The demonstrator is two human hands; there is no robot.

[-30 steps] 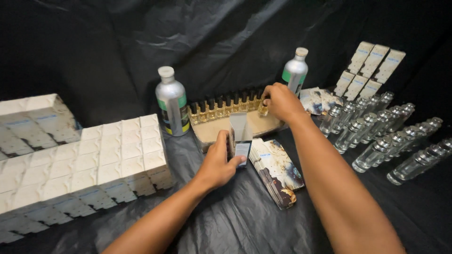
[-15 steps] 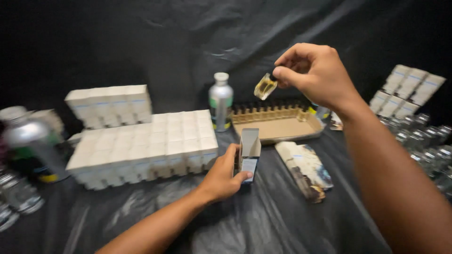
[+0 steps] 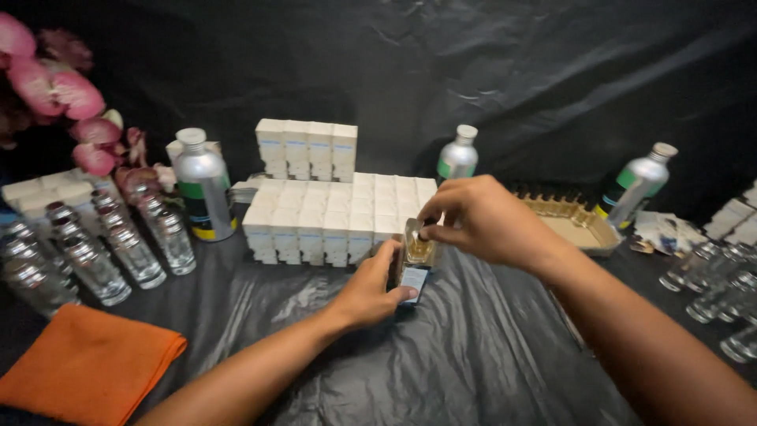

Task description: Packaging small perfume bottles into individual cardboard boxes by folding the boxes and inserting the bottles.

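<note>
My left hand grips a small open carton standing upright on the black sheet. My right hand pinches a small glass bottle of yellow liquid by its dark cap, holding it at the carton's open top, partly inside. Just behind them lies a block of several closed white cartons. A shallow cardboard tray with a row of the same small bottles sits to the right, behind my right forearm.
Three silver metal bottles stand at the back. Empty clear glass bottles lie at the left and at the right edge. An orange cloth lies front left, and pink flowers are at back left.
My right hand lifted a small bottle from the tray, carried it through the air and lowered it to the top of the carton in my left hand. The view swung left.
</note>
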